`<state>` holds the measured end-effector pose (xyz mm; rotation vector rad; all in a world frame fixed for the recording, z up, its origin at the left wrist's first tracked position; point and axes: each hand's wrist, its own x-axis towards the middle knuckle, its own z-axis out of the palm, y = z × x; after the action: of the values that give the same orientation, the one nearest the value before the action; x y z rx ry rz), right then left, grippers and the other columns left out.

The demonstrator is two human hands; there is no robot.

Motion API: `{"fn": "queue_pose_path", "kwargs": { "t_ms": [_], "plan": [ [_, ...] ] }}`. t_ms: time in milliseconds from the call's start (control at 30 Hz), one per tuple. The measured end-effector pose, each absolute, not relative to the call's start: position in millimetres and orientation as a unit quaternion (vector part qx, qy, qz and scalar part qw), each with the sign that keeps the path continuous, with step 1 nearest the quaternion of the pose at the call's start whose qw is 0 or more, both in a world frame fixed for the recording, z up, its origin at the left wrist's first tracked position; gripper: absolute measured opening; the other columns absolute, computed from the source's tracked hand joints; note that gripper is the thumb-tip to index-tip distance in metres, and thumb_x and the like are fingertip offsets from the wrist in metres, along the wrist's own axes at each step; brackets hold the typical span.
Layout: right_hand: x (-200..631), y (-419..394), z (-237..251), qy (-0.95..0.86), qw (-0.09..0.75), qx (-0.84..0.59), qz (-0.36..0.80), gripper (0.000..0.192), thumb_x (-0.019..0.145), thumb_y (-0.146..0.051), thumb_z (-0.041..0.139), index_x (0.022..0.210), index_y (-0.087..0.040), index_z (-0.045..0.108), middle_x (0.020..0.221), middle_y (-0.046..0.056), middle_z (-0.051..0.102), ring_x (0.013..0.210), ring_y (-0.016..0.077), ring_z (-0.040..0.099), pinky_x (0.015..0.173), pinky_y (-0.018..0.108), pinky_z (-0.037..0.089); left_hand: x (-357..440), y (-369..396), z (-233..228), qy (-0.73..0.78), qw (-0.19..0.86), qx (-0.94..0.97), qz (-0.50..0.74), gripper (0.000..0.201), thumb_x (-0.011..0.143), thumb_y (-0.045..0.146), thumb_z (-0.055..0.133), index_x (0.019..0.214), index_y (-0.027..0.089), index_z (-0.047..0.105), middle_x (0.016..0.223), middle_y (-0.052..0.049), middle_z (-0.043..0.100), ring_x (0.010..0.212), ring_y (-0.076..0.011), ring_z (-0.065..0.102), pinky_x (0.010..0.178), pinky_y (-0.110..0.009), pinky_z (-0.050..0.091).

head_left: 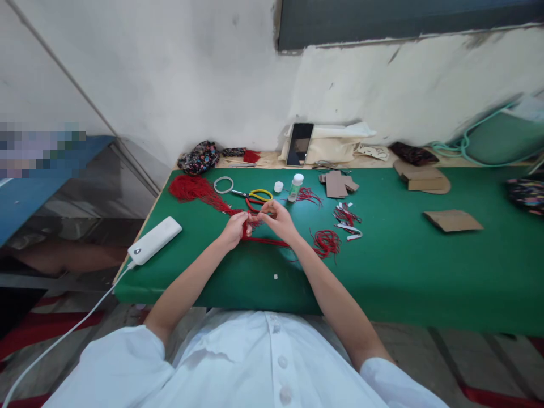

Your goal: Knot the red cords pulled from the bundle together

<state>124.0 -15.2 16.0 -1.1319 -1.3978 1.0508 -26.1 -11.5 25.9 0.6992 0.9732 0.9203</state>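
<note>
Both my hands meet over the green table (403,266), pinching red cord (266,241) between them. My left hand (235,226) grips a small bundle of the cord at its fingertips. My right hand (277,218) pinches the same cord just to the right. A thick red tassel bundle (191,188) trails from my hands to the far left. A loose tangle of red cord (326,242) lies right of my right forearm.
Yellow-handled scissors (255,196), a metal ring (223,185), a small white-capped bottle (295,187) and cardboard pieces (338,185) lie behind my hands. A white power bank (155,239) with cable sits at the left edge. A phone (300,143) leans at the wall.
</note>
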Motion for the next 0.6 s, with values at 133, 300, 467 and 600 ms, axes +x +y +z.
{"fn": "queue_pose_path", "kwargs": {
  "t_ms": [133,300,467,600],
  "plan": [
    [122,-17,18,-0.564,0.506,-0.446,0.476,0.025,0.07,-0.034,0.066,0.084,-0.02,0.052,0.076,-0.001,0.064,0.071,0.0135,0.063,0.067,0.028,0.05,-26,-13,27,0.431,0.738,0.333,0.398,0.018,0.085,0.021,0.052,0.069,0.016,0.045,0.055,0.004,0.052,0.032,-0.0051,0.038,0.037,-0.02,0.029],
    [122,-18,24,-0.517,0.532,-0.451,0.496,0.023,0.066,-0.032,0.069,0.08,-0.019,0.055,0.074,-0.002,0.062,0.066,0.0104,0.057,0.055,0.021,0.043,-28,-14,29,0.412,0.756,0.345,0.374,0.019,0.085,0.022,0.052,0.068,0.015,0.046,0.062,0.001,0.056,0.035,-0.0044,0.039,0.038,-0.019,0.03],
    [131,-16,31,-0.442,0.569,-0.459,0.52,0.025,0.065,-0.035,0.068,0.078,-0.021,0.051,0.067,-0.005,0.058,0.045,0.0038,0.036,0.04,0.018,0.026,-30,-14,29,0.397,0.769,0.346,0.363,0.019,0.084,0.023,0.054,0.069,0.016,0.045,0.06,0.003,0.051,0.037,-0.0029,0.035,0.039,-0.017,0.027],
    [143,-12,35,-0.383,0.604,-0.455,0.531,0.03,0.06,-0.036,0.069,0.077,-0.021,0.049,0.063,-0.007,0.055,0.041,0.0018,0.03,0.039,0.017,0.023,-30,-13,26,0.395,0.77,0.346,0.363,0.018,0.084,0.022,0.053,0.069,0.016,0.045,0.061,0.002,0.051,0.038,-0.003,0.035,0.04,-0.017,0.027]
  ]
}}
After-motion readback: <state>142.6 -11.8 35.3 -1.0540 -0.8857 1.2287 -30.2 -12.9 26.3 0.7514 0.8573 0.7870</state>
